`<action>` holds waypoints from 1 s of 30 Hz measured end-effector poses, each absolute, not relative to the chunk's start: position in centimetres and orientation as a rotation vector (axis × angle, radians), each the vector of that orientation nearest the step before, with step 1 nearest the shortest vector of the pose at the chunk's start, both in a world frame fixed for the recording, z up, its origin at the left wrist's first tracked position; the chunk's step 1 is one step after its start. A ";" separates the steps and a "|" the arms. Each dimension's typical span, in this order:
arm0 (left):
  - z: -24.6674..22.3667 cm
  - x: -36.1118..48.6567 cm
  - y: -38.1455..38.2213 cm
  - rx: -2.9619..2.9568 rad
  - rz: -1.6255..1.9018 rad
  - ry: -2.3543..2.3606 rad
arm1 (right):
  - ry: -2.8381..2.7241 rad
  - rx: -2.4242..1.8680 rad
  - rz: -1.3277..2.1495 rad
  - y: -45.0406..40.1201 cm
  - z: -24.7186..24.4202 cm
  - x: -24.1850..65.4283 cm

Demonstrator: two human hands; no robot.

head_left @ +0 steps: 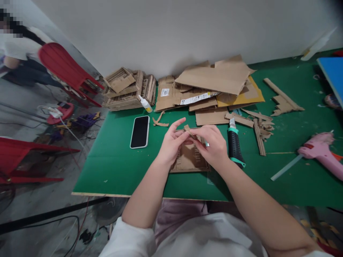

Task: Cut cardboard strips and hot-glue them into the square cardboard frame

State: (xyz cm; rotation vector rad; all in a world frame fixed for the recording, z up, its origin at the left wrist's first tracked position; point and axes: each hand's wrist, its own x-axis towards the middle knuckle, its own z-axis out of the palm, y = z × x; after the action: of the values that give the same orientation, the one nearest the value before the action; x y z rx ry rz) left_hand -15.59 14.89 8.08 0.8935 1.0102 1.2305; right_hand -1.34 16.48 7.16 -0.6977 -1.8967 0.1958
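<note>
Between my left hand (174,142) and my right hand (211,142) is a small cardboard strip (188,130), pinched by the fingers of both. They meet just above a shallow cardboard tray (187,160) lying on the green table, with ribbed strips along its inside. My left index finger sticks up, away from the strip. My hands cover the tray's far part. To the right of my right hand lies a utility knife (234,142) with a black and teal handle. A phone (140,132) with a dark screen lies left of my left hand.
Stacked cardboard trays (128,89) and a small glue bottle (145,104) stand at the back left. Cardboard sheets (211,80) pile against the wall, with scraps (259,132) nearby. A pink glue gun (318,146) lies right. Another person (21,53) is beyond a red chair (61,64).
</note>
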 end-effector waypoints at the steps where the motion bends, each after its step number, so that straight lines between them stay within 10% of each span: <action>1: 8.1 -15.7 14.9 0.871 1.244 1.004 | -1.895 -0.694 0.200 16.5 7.2 -1.4; 30: 8.2 -16.1 15.0 0.833 1.359 1.062 | -1.858 -0.769 0.223 16.6 7.1 -1.4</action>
State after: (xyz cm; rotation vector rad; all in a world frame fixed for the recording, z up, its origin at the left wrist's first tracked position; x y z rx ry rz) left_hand -16.07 14.97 8.25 0.8329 1.0621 1.3593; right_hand -1.35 16.64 7.09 -0.7694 -1.8581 0.2232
